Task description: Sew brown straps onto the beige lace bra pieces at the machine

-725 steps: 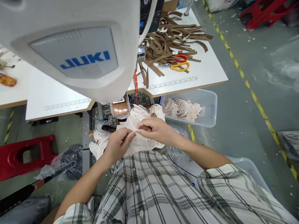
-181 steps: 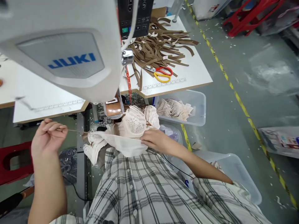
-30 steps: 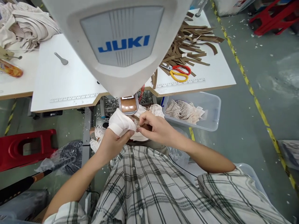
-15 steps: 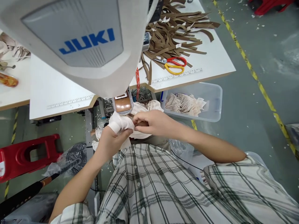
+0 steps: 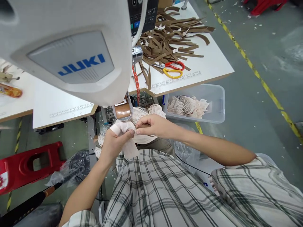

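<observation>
Pale cloth [image 5: 129, 148] is pinched between the thumb and fingers of my left hand [image 5: 115, 142], below the sewing machine's presser area, and a flap of it hangs toward my shirt. My right hand [image 5: 152, 126] is beside it, thumb and fingertips drawn together at the cloth's right edge; whatever they grip is too small to make out. More white, ruffled fabric [image 5: 157, 110] lies behind my right hand. The white JUKI machine head [image 5: 78, 63] looms above, with a brown part in a metal frame [image 5: 123, 111] just over the cloth.
Brown strips [image 5: 165, 41] and red-and-yellow scissors [image 5: 174, 69] lie on the white table [image 5: 213, 66]. A clear bin [image 5: 219, 107] at the right holds pale fabric pieces. At the lower left are a red stool [image 5: 21, 167] and a plastic bag [image 5: 75, 167].
The view has shifted slightly. The cloth under my left hand now hangs lower as a flat flap. My right fingertips are a little farther from the left thumb.
</observation>
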`<action>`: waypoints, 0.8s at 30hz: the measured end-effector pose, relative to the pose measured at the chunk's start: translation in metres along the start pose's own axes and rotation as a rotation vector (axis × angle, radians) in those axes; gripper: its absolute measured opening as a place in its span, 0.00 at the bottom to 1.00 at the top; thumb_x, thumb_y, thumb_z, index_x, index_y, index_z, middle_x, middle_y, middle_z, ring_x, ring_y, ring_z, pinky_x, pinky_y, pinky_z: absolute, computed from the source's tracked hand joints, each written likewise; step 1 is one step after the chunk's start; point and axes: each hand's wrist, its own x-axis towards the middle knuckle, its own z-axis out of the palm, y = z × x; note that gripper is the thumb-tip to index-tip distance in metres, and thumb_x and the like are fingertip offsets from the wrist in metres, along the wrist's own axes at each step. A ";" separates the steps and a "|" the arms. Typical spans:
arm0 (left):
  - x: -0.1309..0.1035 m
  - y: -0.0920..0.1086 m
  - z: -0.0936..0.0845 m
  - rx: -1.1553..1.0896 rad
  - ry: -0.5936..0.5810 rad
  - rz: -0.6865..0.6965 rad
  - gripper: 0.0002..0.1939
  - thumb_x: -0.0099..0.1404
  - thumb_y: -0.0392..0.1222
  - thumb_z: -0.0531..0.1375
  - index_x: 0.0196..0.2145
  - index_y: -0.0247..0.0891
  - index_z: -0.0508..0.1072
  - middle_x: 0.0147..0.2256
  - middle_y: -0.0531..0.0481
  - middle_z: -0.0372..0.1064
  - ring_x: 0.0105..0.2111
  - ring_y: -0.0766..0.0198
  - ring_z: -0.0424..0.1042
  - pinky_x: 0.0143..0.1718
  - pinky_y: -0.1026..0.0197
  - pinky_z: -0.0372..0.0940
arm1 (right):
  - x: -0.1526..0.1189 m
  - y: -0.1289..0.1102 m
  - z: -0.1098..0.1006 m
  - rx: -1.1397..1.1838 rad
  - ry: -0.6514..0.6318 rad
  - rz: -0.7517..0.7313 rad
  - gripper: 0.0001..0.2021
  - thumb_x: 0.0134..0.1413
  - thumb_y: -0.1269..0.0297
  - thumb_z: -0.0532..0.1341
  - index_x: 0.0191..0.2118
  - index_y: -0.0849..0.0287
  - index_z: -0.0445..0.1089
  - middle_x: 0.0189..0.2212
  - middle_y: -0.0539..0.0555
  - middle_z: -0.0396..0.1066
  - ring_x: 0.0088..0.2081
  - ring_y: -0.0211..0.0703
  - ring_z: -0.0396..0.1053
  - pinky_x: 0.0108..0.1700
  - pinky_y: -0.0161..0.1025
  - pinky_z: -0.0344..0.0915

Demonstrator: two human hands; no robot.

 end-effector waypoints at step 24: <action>-0.001 -0.033 -0.058 0.599 0.189 0.911 0.42 0.65 0.66 0.54 0.69 0.47 0.50 0.62 0.38 0.62 0.61 0.42 0.64 0.57 0.43 0.65 | 0.045 -0.110 -0.031 -0.892 -0.199 -0.232 0.11 0.47 0.73 0.59 0.19 0.59 0.59 0.17 0.44 0.50 0.23 0.32 0.46 0.29 0.37 0.44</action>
